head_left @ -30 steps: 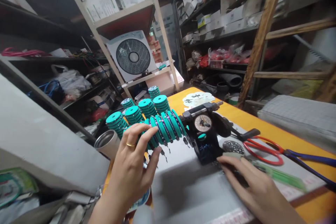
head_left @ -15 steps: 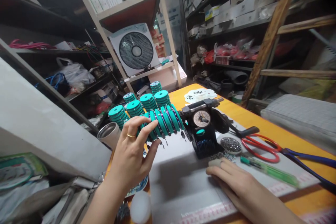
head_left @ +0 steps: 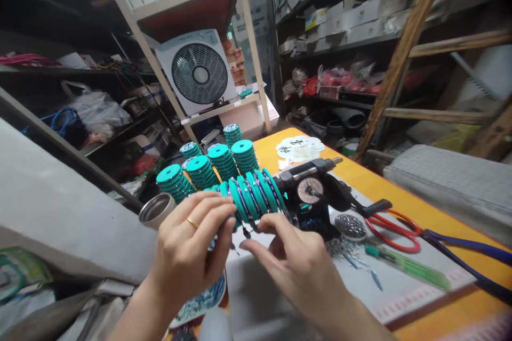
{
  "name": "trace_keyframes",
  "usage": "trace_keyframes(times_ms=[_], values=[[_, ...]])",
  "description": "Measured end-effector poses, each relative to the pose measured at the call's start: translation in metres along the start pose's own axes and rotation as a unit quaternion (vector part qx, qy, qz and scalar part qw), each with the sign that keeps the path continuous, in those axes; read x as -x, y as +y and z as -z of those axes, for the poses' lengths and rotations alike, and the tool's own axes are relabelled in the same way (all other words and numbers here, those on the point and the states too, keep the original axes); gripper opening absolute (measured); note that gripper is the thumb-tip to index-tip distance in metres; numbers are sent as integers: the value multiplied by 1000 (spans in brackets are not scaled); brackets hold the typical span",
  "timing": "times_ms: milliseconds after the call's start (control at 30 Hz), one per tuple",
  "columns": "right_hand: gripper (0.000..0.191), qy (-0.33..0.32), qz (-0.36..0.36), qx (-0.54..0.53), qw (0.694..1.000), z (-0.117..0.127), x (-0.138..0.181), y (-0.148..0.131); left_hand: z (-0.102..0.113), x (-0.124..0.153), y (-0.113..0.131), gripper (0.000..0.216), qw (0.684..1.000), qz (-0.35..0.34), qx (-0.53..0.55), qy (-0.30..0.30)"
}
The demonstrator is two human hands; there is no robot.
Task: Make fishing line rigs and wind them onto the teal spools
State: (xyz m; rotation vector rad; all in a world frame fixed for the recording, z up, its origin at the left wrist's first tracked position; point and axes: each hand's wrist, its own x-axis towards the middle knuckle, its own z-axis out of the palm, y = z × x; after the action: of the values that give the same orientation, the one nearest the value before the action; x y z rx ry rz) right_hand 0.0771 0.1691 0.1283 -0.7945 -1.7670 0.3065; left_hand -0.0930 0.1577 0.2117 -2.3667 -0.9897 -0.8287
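Observation:
A row of teal line spools (head_left: 256, 194) sits on the shaft of a black winding machine (head_left: 316, 192) with a round dial. Small dark fittings (head_left: 247, 233) dangle from the spools on short lines. My left hand (head_left: 196, 240) is wrapped round the outer end of the row, its thumb underneath. Just below the spools, my right hand (head_left: 294, 256) has its fingers bent, thumb and forefinger close to the dangling fittings. Whatever lies between those fingertips is too small to make out. Loose metal pieces (head_left: 352, 256) lie on the board to the right of that hand.
Stacks of teal spools (head_left: 199, 172) stand behind. A dish of dark pieces (head_left: 351, 227), red-handled scissors (head_left: 396, 230), a green cutter (head_left: 408, 266) and blue-handled pliers (head_left: 468, 248) lie right. A metal cup (head_left: 157, 210) stands left; a fan (head_left: 200, 72) is beyond.
My right hand has moved left and up from the loose metal pieces to the underside of the spools. My left hand has closed further round the row. The view has shifted slightly.

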Motion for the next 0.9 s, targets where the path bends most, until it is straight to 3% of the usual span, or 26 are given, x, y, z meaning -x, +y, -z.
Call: trace_keyframes(times_ms=[167,300,367,533,667,700,900], values=[[9,29,-44,-49,997,-7,-8,-1,5,-17,-15,26,997,-67,18,-28],[14,-5,-130,-127,983,15,-13,-14,-1,-25,-17,25,991,36,121,-54],[16,-11,-129,-127,983,24,-20,-21,-4,-28,-18,22,978,89,169,-88],[13,27,-102,-117,987,34,-53,-29,-1,-38,-26,23,955,134,225,-139],[6,-43,-90,-143,985,43,-91,-31,2,-46,-31,10,933,179,279,-144],[4,-88,-103,-141,981,46,-101,-31,2,-47,-32,8,926,201,284,-144],[7,-219,-76,-156,960,55,-160,-26,-3,-54,-38,11,872,301,356,-151]])
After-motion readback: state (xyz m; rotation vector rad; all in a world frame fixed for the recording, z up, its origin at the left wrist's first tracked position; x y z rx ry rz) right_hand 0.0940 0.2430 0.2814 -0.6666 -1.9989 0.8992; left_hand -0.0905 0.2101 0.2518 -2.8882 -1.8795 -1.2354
